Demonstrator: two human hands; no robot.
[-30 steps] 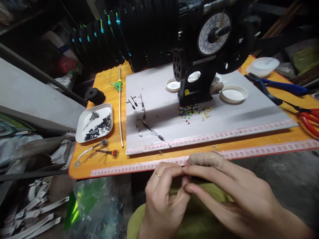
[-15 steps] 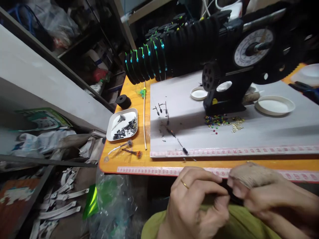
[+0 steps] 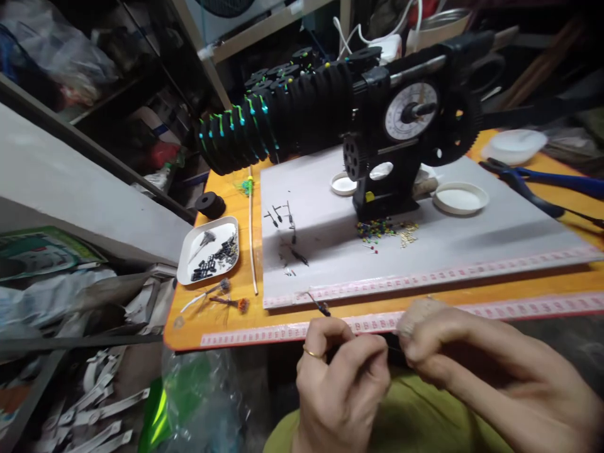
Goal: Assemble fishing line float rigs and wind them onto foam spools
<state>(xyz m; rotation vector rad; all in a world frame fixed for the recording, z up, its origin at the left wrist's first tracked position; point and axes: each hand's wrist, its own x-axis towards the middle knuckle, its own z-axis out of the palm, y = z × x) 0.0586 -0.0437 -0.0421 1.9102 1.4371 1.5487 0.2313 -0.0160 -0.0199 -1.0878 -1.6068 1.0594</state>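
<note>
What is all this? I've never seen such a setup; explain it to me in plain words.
There is no robot: these are a person's left hand, wearing a gold-coloured ring, and right hand. One head-worn camera looks forward and down at them. The fingers are curled; whether they hold anything is too blurred to tell. Just beyond the left hand lies a thin, dark-tipped piece. On the orange table is a flat white board, bearing a black machine with a round white dial and a small multicoloured heap. Left of the board sits a white rectangular tray of small black pieces.
</note>
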